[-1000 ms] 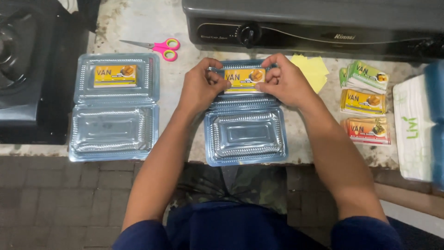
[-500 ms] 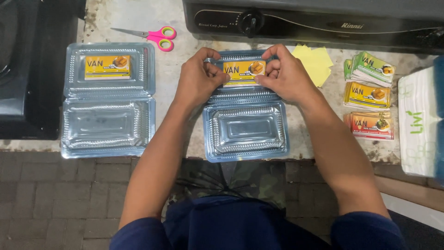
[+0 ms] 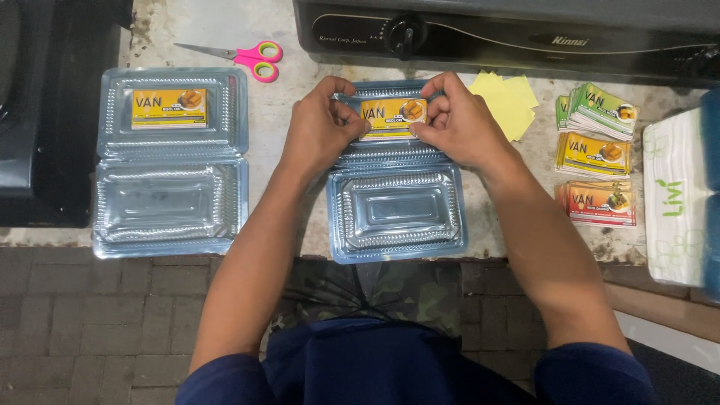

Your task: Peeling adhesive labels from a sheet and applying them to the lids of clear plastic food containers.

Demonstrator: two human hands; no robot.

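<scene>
An open clear plastic clamshell box (image 3: 397, 214) lies on the stone counter in front of me. A yellow label (image 3: 391, 114) sits on its lid half. My left hand (image 3: 319, 129) presses the label's left end and my right hand (image 3: 459, 124) presses its right end, fingertips on the label. A second open clamshell box (image 3: 171, 195) with a matching yellow label (image 3: 169, 107) lies to the left, untouched.
Pink-handled scissors (image 3: 247, 56) lie at the back left. Behind the box stands a black gas stove (image 3: 510, 37). Yellow backing papers (image 3: 508, 97), stacks of green, yellow and red labels (image 3: 596, 150) and a tissue pack (image 3: 679, 199) lie to the right. The counter edge (image 3: 525, 259) runs just below the boxes.
Both hands stay on the label on the middle box's lid; the fingers shift slightly along it. The camera view has drifted a little.
</scene>
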